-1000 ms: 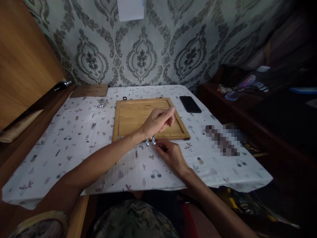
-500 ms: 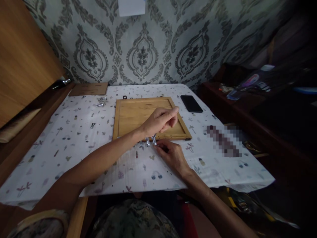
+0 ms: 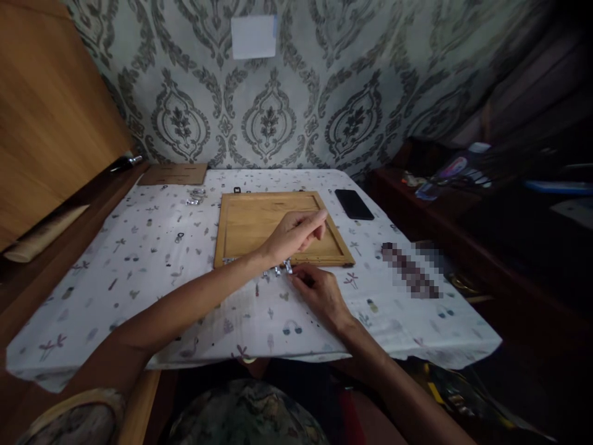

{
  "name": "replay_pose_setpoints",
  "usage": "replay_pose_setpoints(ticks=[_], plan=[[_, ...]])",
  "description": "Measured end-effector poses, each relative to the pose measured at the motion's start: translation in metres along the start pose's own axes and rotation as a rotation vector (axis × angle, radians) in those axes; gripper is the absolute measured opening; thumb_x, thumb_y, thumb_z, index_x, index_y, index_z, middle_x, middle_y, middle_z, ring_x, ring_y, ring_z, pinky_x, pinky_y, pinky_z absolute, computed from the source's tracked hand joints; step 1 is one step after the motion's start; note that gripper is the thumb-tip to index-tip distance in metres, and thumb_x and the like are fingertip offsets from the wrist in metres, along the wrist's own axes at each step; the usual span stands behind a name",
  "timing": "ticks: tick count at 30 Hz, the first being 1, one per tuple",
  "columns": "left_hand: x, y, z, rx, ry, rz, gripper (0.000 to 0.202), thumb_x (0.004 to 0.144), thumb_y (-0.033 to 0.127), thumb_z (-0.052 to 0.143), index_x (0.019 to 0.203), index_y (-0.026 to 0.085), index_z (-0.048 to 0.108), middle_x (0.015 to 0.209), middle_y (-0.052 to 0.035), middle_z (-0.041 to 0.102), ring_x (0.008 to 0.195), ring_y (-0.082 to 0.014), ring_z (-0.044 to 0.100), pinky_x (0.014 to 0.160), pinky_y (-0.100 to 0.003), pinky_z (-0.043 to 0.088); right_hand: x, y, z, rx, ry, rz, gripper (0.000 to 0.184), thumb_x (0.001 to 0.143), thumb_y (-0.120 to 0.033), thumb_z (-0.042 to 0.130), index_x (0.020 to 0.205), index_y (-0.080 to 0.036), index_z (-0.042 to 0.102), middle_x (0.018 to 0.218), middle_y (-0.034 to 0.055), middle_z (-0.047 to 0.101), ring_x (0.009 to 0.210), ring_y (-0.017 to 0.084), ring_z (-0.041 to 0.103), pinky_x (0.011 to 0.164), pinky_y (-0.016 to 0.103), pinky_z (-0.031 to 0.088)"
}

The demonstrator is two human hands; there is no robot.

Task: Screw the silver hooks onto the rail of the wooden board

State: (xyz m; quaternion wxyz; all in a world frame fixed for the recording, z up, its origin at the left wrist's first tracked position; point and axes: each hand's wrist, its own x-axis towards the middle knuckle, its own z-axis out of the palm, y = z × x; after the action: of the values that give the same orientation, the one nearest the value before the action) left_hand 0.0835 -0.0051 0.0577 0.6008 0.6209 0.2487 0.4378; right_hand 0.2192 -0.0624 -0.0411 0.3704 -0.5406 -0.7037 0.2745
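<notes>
A wooden framed panel (image 3: 245, 225) lies flat on the cloth-covered table. Several small shiny metal fittings (image 3: 288, 267) line its near edge. Above that edge is my left hand (image 3: 299, 236), its fingers curled closed with the thumb stretched along the top; what it grips is hidden by the hand. My right hand (image 3: 322, 292) rests on the cloth just in front of the panel, thumb and forefinger pinching the rightmost metal fitting at the edge. My left forearm crosses over part of the row of fittings.
A black phone (image 3: 354, 204) lies right of the panel. Loose metal pieces (image 3: 196, 197) and a brown cardboard sheet (image 3: 173, 173) are at the back left. A pixelated item (image 3: 410, 270) lies at the right. A plastic bottle (image 3: 451, 170) stands beyond the table.
The camera view has tilted up slightly, so the table sits a little lower in view. Both hands keep nearly the same places at the panel's near edge.
</notes>
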Motion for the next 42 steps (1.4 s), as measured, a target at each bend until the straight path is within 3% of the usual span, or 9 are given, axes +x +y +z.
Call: replay_pose_setpoints(ticks=[6, 9, 11, 15, 19, 23, 26, 32, 42], plan=[[-0.002, -0.005, -0.003, 0.119, 0.018, 0.07, 0.056, 0.093, 0.071, 0.046, 0.071, 0.02, 0.05, 0.054, 0.0076, 0.036, 0.049, -0.007, 0.034, 0.051, -0.023, 0.029, 0.005, -0.014, -0.012, 0.068, 0.133, -0.024, 0.03, 0.088, -0.046, 0.062, 0.094, -0.017, 0.069, 0.082, 0.0073, 0.075, 0.06, 0.016, 0.062, 0.059, 0.03, 0.052], [-0.004, -0.002, -0.005, 0.289, 0.033, 0.168, 0.049, 0.1, 0.06, 0.042, 0.078, 0.018, 0.055, 0.07, 0.0014, 0.051, 0.07, -0.0112, 0.051, 0.069, -0.026, 0.044, 0.014, -0.033, -0.024, 0.206, 0.181, -0.081, 0.038, 0.086, -0.05, 0.069, 0.104, -0.017, 0.066, 0.096, 0.008, 0.075, 0.055, 0.012, 0.061, 0.053, 0.028, 0.052], [-0.004, 0.002, -0.007, 0.374, 0.014, 0.165, 0.047, 0.102, 0.057, 0.039, 0.082, 0.018, 0.057, 0.082, -0.0018, 0.058, 0.085, -0.0147, 0.056, 0.081, -0.029, 0.048, 0.02, -0.048, -0.029, 0.259, 0.178, -0.133, 0.04, 0.085, -0.05, 0.073, 0.107, -0.018, 0.066, 0.092, 0.0047, 0.073, 0.052, 0.011, 0.06, 0.049, 0.026, 0.05], [-0.011, 0.008, -0.016, 0.384, -0.095, 0.108, 0.054, 0.103, 0.064, 0.032, 0.099, 0.019, 0.062, 0.107, -0.0073, 0.066, 0.104, -0.021, 0.062, 0.09, -0.035, 0.052, 0.029, -0.067, -0.033, 0.335, 0.183, -0.179, 0.039, 0.086, -0.05, 0.075, 0.107, -0.02, 0.064, 0.09, 0.0008, 0.069, 0.051, 0.009, 0.059, 0.047, 0.024, 0.051], [-0.031, 0.001, -0.041, 0.424, -0.127, 0.103, 0.061, 0.102, 0.066, 0.029, 0.123, 0.018, 0.059, 0.128, -0.0109, 0.064, 0.124, -0.0257, 0.058, 0.107, -0.042, 0.046, 0.033, -0.068, -0.033, 0.354, 0.172, -0.164, 0.043, 0.086, -0.049, 0.075, 0.118, -0.022, 0.063, 0.096, -0.0003, 0.061, 0.052, 0.006, 0.059, 0.047, 0.023, 0.055], [-0.057, -0.017, -0.065, 0.996, -0.193, -0.048, 0.062, 0.089, 0.066, 0.063, 0.125, 0.016, 0.062, 0.124, -0.0143, 0.064, 0.119, -0.0316, 0.058, 0.102, -0.048, 0.045, 0.035, -0.065, -0.04, 0.303, 0.153, -0.188, 0.043, 0.093, -0.05, 0.067, 0.129, -0.026, 0.063, 0.092, -0.0015, 0.06, 0.052, 0.006, 0.06, 0.05, 0.022, 0.055], [-0.069, -0.028, -0.069, 1.28, -0.257, -0.046, 0.05, 0.091, 0.056, 0.067, 0.123, 0.017, 0.065, 0.116, -0.0116, 0.065, 0.116, -0.0308, 0.057, 0.1, -0.047, 0.043, 0.038, -0.067, -0.047, 0.255, 0.131, -0.22, 0.038, 0.096, -0.052, 0.063, 0.122, -0.025, 0.07, 0.089, 0.0001, 0.065, 0.053, 0.007, 0.061, 0.051, 0.022, 0.055], [-0.074, -0.033, -0.064, 1.382, -0.314, 0.018, 0.039, 0.098, 0.048, 0.06, 0.12, 0.016, 0.066, 0.114, -0.01, 0.064, 0.11, -0.028, 0.057, 0.094, -0.045, 0.042, 0.042, -0.073, -0.052, 0.229, 0.093, -0.207, 0.033, 0.095, -0.048, 0.065, 0.113, -0.022, 0.074, 0.102, 0.0063, 0.077, 0.056, 0.009, 0.065, 0.055, 0.025, 0.058], [-0.073, -0.028, -0.061, 1.408, -0.344, 0.001, 0.038, 0.098, 0.042, 0.061, 0.123, 0.014, 0.065, 0.116, -0.0107, 0.065, 0.113, -0.0284, 0.056, 0.095, -0.044, 0.042, 0.044, -0.068, -0.047, 0.18, 0.219, -0.179, 0.033, 0.088, -0.053, 0.073, 0.096, -0.021, 0.073, 0.077, 0.0015, 0.076, 0.048, 0.011, 0.066, 0.051, 0.025, 0.057]])
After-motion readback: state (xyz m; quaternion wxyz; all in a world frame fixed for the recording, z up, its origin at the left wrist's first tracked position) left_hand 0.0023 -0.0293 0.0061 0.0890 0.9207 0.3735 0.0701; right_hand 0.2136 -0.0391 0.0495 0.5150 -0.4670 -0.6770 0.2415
